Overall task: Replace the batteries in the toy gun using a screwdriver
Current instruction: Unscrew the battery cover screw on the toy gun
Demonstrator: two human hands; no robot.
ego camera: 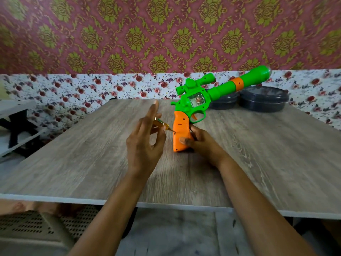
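Bracing gun (187,105) upright, butt on table (258,154): right hand (202,144) grips handle (180,126), likely against twisting. Left hand (145,145), index straight, pinches screwdriver (163,124); tip at handle's near edge, probably seeking cover screw.

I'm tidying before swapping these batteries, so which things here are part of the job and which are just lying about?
Part of the job:
green and orange plastic toy gun, gripped by the right hand
small amber-handled screwdriver, pinched in the left hand, tip at the orange grip

Lying about:
two dark round lidded containers at the back of the grey wood-grain table
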